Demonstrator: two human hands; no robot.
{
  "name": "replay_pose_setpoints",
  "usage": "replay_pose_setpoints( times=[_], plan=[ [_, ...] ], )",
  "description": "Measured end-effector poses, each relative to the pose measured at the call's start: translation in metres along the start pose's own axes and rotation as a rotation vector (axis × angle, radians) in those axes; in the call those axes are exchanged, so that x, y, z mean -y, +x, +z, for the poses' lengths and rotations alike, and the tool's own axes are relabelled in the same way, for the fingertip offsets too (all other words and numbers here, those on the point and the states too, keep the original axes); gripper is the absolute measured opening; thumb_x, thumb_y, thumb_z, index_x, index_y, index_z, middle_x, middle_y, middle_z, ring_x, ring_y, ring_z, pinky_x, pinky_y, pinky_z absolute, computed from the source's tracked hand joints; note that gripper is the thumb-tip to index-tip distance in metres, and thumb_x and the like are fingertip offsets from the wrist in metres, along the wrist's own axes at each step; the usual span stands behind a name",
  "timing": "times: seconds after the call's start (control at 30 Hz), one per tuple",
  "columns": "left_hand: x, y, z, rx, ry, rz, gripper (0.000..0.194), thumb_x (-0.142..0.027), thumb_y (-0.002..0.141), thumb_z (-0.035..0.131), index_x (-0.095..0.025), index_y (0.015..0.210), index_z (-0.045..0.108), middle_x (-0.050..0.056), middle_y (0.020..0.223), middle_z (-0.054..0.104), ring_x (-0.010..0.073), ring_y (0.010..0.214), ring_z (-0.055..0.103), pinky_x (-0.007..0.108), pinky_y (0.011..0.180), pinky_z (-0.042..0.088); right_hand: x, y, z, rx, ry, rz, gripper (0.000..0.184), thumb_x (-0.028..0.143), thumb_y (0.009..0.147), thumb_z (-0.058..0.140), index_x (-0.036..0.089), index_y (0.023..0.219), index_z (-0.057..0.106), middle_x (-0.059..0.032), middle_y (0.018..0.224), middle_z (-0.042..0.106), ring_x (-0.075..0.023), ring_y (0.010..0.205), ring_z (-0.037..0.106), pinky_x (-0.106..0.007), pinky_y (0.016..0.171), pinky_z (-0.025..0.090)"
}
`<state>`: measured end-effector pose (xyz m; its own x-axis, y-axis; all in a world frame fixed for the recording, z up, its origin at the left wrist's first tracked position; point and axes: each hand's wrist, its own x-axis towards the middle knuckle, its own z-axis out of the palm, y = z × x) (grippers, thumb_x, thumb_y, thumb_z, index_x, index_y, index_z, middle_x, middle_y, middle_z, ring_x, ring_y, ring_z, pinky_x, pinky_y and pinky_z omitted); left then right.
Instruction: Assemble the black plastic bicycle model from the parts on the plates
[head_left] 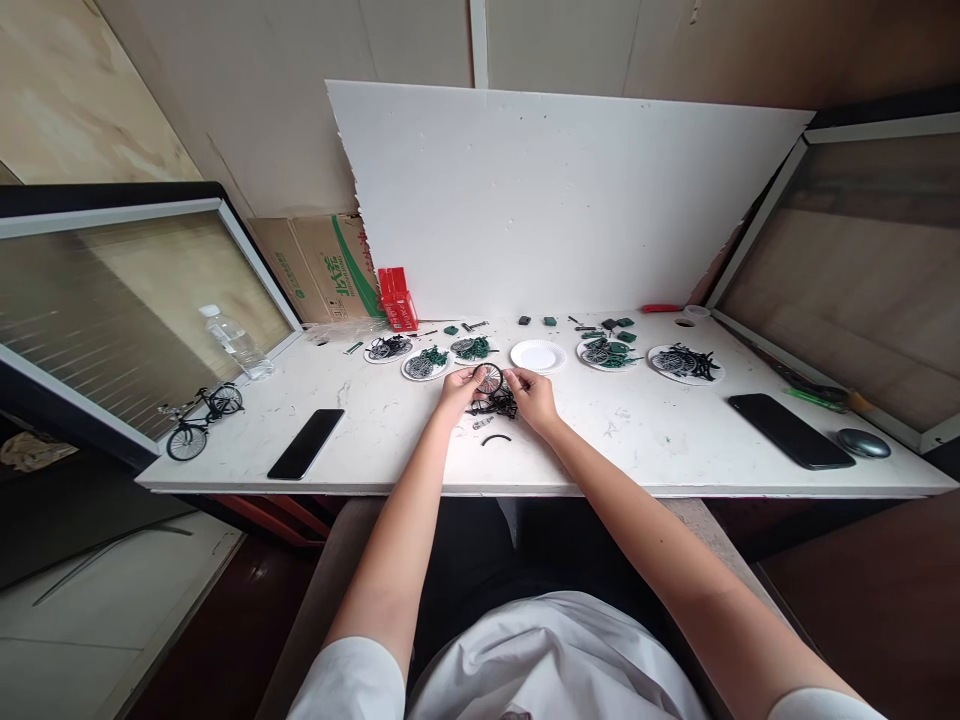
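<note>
My left hand [459, 390] is closed on the edge of a small black spoked bicycle wheel [490, 379], held upright above the table. Just to the wheel's right, my right hand [534, 397] has thumb and fingers pinched together; what they hold is too small to make out. Beneath the wheel lies a cluster of black miniature bicycle parts [496, 404]. Nearer me are a small clear packet of bits [481, 424] and a curved black strip [496, 438], perhaps a mudguard.
Paper plates with black and green parts, such as one plate [409, 373], line the back. An assembled model bicycle [204, 420] stands at left near a plastic bottle [238, 343]. Phones [307, 444] flank my arms; a mouse [864, 443] sits far right.
</note>
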<state>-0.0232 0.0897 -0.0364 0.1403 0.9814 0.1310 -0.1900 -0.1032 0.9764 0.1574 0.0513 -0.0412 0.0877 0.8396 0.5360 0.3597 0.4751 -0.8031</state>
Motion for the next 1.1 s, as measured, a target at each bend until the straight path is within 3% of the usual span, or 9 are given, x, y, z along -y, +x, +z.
replay_pose_setpoints(
  times=[0.2, 0.43, 0.53, 0.8, 1.1],
  plan=[
    [-0.003, -0.002, 0.000, -0.021, -0.094, -0.022, 0.050, -0.048, 0.077, 0.093, -0.014, 0.106, 0.070, 0.009, 0.100, 0.075, 0.0175, 0.087, 0.072, 0.030, 0.074, 0.062, -0.001, -0.001, -0.001, 0.070, -0.011, 0.038, 0.059, 0.068, 0.090, 0.065, 0.014, 0.108, 0.080, 0.0027, 0.059, 0.048, -0.0151, 0.056, 0.040, -0.029, 0.057, 0.033],
    [-0.007, -0.004, 0.002, 0.063, -0.078, -0.032, 0.051, -0.049, 0.074, 0.094, -0.016, 0.104, 0.069, 0.007, 0.103, 0.072, 0.0169, 0.089, 0.071, 0.030, 0.078, 0.063, -0.005, -0.001, 0.001, 0.065, -0.012, 0.024, 0.056, 0.069, 0.088, 0.068, 0.015, 0.100, 0.080, 0.0034, 0.059, 0.046, -0.0140, 0.056, 0.037, -0.029, 0.056, 0.031],
    [-0.010, -0.008, 0.005, 0.082, -0.015, -0.024, 0.052, -0.050, 0.071, 0.095, -0.017, 0.102, 0.070, 0.007, 0.104, 0.073, 0.0179, 0.089, 0.070, 0.028, 0.074, 0.060, -0.005, -0.001, 0.002, 0.085, -0.010, 0.025, 0.056, 0.070, 0.087, 0.069, 0.016, 0.095, 0.080, 0.0034, 0.059, 0.046, -0.0137, 0.057, 0.036, -0.029, 0.056, 0.030],
    [-0.010, -0.009, 0.008, 0.054, 0.096, 0.030, 0.047, -0.044, 0.065, 0.096, -0.017, 0.093, 0.070, 0.003, 0.080, 0.072, 0.0134, 0.064, 0.064, 0.024, 0.056, 0.045, -0.002, -0.003, 0.001, 0.158, -0.003, -0.006, 0.056, 0.072, 0.086, 0.069, 0.018, 0.092, 0.080, 0.0031, 0.058, 0.046, -0.0138, 0.057, 0.037, -0.029, 0.056, 0.030],
    [-0.006, -0.008, 0.006, 0.052, 0.051, 0.030, 0.048, -0.042, 0.064, 0.095, -0.018, 0.094, 0.066, 0.000, 0.071, 0.068, 0.0134, 0.059, 0.063, 0.024, 0.053, 0.043, -0.001, -0.004, 0.002, 0.154, 0.018, 0.009, 0.048, 0.065, 0.086, 0.071, 0.018, 0.091, 0.080, 0.0043, 0.058, 0.046, -0.0131, 0.056, 0.036, -0.029, 0.056, 0.030]
  ],
)
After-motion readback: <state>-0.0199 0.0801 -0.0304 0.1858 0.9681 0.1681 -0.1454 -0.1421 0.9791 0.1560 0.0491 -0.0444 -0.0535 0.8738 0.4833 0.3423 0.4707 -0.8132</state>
